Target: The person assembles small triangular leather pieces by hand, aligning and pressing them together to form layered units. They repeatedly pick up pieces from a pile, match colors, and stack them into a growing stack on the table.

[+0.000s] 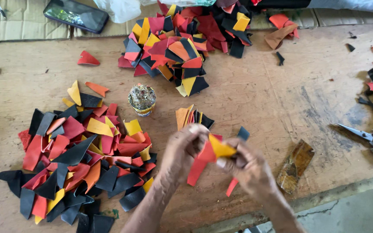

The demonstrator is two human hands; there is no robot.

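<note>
The worn wooden table (277,103) is showing rough, scuffed grain. Matt leather-like scraps (72,157) are looking smooth. Metal scissors (368,137) are glinting, and the phone (76,15) screen is shining glossy.

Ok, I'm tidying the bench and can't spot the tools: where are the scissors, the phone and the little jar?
Scissors (370,138): head view, on the blades near the pivot.
Phone (76,15): head view, middle of the dark screen.
Jar (142,98): head view, on its speckled lid.
</note>
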